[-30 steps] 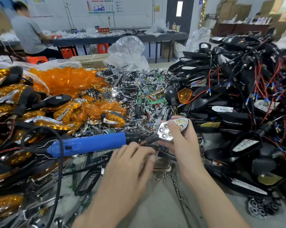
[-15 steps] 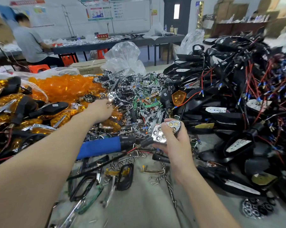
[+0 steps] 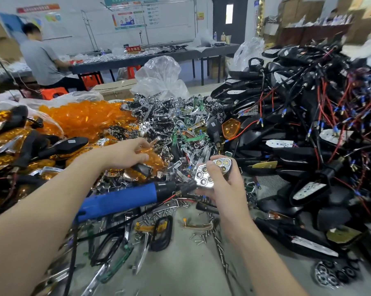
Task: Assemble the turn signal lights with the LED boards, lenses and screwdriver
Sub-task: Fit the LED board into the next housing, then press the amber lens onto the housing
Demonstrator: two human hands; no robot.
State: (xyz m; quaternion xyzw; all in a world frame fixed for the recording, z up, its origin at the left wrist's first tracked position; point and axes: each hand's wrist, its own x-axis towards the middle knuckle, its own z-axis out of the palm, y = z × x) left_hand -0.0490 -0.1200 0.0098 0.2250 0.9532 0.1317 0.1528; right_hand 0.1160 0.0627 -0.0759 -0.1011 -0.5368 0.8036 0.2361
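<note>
The left hand lies over an amber lens at the edge of the parts heap, fingers bent above it and thumb along its near side. Whether they clamp it is hard to make out. The right hand grips a chrome LED reflector unit, thumb across its face, its underside hidden in the palm. The blue electric screwdriver lies with its tip by that unit, its rear hidden behind the left forearm. Wired black housings are piled to the right.

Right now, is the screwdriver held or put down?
Put down. The screwdriver lies on the parts with no hand on it; the left hand is at an orange lens, the right hand holds the light.
</note>
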